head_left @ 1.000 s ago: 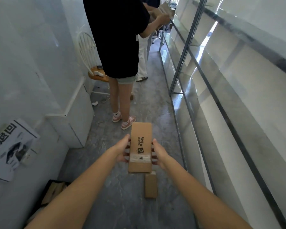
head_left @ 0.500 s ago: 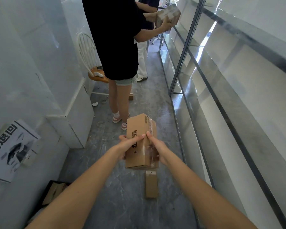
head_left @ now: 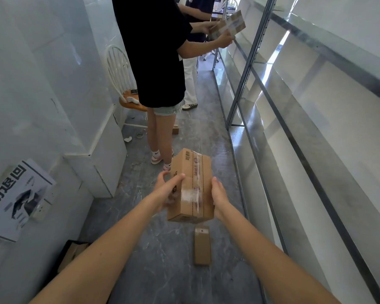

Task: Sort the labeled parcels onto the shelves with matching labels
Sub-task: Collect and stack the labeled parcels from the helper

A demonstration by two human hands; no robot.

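Note:
I hold a long brown cardboard parcel (head_left: 192, 187) in front of me, its taped seam facing up. My left hand (head_left: 166, 190) grips its left side with fingers over the top edge. My right hand (head_left: 218, 197) presses flat against its right side. A smaller brown parcel (head_left: 202, 245) lies on the grey floor just below. Metal shelves (head_left: 279, 137) run along the right wall; no labels on them are readable.
A person in a black shirt (head_left: 154, 51) stands ahead in the narrow aisle, holding a labelled parcel (head_left: 228, 25). A second person stands behind them. A white chair (head_left: 123, 84) is at the left wall. An open box (head_left: 72, 253) sits at the lower left.
I have rolled the parcel in my hands, so the printed face turned left and the taped seam now faces up. The person ahead raised their parcel toward the shelves.

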